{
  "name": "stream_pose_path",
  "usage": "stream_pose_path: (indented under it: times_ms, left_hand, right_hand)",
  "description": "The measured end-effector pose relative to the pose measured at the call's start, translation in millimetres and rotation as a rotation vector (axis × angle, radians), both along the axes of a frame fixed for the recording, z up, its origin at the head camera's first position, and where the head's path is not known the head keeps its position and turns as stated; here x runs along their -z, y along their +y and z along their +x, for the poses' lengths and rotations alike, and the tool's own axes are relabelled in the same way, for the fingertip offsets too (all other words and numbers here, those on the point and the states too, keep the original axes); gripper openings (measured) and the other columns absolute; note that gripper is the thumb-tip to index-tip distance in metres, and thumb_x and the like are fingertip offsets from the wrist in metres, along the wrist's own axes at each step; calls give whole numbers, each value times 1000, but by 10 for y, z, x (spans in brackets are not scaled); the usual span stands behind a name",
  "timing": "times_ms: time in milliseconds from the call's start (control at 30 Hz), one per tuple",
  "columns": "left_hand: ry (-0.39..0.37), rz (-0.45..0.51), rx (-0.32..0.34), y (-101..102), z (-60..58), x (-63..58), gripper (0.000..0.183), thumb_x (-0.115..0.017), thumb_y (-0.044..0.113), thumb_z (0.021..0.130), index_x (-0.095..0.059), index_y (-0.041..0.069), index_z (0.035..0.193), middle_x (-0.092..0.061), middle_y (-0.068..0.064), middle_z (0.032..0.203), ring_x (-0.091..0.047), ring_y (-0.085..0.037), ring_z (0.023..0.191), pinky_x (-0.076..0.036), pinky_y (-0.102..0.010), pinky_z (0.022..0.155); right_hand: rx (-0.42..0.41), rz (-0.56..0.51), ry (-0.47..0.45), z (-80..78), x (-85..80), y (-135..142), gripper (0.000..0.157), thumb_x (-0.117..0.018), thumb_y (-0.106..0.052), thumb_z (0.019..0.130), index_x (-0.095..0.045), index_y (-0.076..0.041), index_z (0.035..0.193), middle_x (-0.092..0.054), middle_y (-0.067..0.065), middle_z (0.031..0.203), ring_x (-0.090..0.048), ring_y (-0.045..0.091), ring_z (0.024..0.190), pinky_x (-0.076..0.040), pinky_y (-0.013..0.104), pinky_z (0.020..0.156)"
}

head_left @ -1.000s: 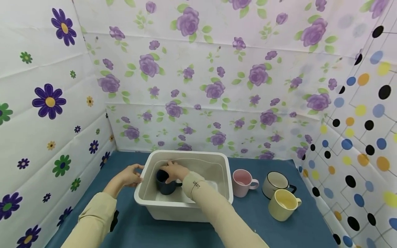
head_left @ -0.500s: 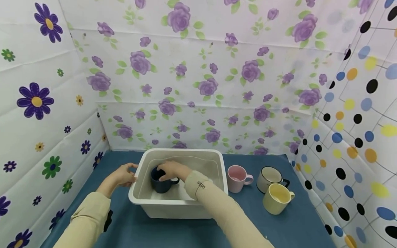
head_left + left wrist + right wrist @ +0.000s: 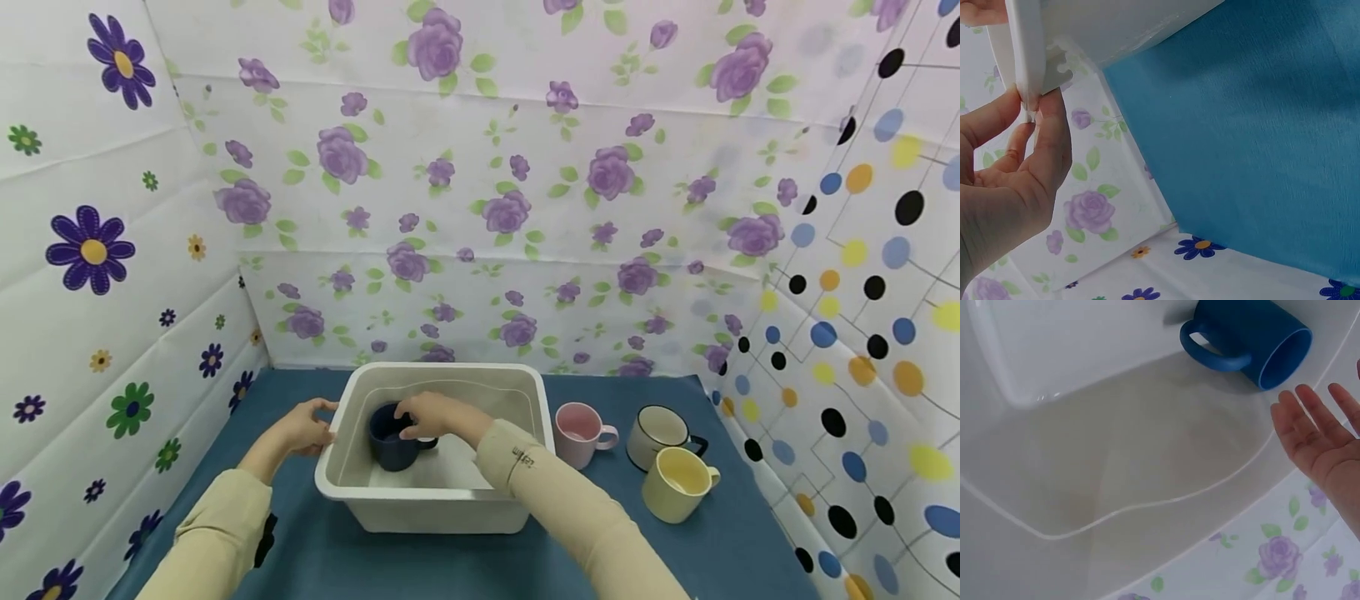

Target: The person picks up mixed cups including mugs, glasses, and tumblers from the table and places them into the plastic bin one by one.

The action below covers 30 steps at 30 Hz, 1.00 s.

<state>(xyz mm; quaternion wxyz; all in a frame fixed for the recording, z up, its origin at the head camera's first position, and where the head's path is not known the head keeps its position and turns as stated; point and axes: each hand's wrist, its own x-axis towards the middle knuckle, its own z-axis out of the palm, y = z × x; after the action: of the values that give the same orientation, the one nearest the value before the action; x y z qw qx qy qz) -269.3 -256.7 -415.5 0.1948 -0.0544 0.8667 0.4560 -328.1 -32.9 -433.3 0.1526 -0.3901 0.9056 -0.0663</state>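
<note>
A dark blue mug (image 3: 393, 442) stands at the left end inside a white plastic tub (image 3: 420, 493), its handle pointing right. My right hand (image 3: 442, 415) is over the tub beside the mug's mouth. In the right wrist view its fingers (image 3: 1316, 415) are extended, with a gap between them and the mug (image 3: 1241, 340). My left hand (image 3: 300, 429) is at the tub's left rim. The left wrist view shows its thumb and fingers (image 3: 1052, 134) pinching that rim (image 3: 1027, 56) from below.
Right of the tub stands a pink mug (image 3: 577, 437). Farther right are a white mug with a black rim (image 3: 641, 442) and a yellow mug (image 3: 671, 492) in front of it. A blue cloth (image 3: 585, 533) covers the table, with patterned sheets (image 3: 480, 308) around it.
My right hand has drawn its fingers out of the mug's mouth and shifted right, leaving the mug in the tub. My left hand keeps its place at the rim.
</note>
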Motion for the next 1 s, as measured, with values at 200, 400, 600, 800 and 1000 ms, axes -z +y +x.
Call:
stream_pose_path:
  times_ms: [200,400,600,800,1000]
  left_hand:
    - [6,47,-21,-97,96,34,58,-57,-6,88,-28,-11,138,-62,-17,91,-62,-13,68,-56,-32,64]
    - [17,44,-10,-124,155,48,57,-57,-6,87,-28,-13,136,-62,-21,94,-64,-15,71,-57,-35,66]
    - [16,63,1,-82,121,58,57,-56,-7,87,-28,-12,137,-61,-19,91,-63,-16,70,-56,-34,64]
    - [2,80,15,-73,49,58,59,-56,-7,88,-26,-12,138,-61,-18,91,-63,-15,70,-56,-33,64]
    - [-4,101,53,-85,1,75,61,-57,-6,88,-24,-12,138,-62,-19,93,-64,-15,73,-56,-34,67]
  right_hand:
    - [-88,-3,36,190,-148,116,41,-64,-28,90,-57,-16,128,-65,2,112,-60,10,97,-47,21,82]
    - [-151,-73,37,333,-195,302,38,-65,-24,89,-59,-14,125,-65,0,111,-60,9,97,-47,17,81]
    - [-189,-173,-5,364,-269,551,35,-58,-26,94,-59,-12,126,-64,3,119,-61,13,106,-48,20,90]
    - [-190,-198,15,415,-357,778,35,-55,-28,95,-58,-12,127,-63,3,123,-60,17,110,-48,24,93]
    - [-204,-228,1,464,-392,1028,35,-55,-26,96,-57,-13,127,-61,3,124,-59,18,111,-47,25,94]
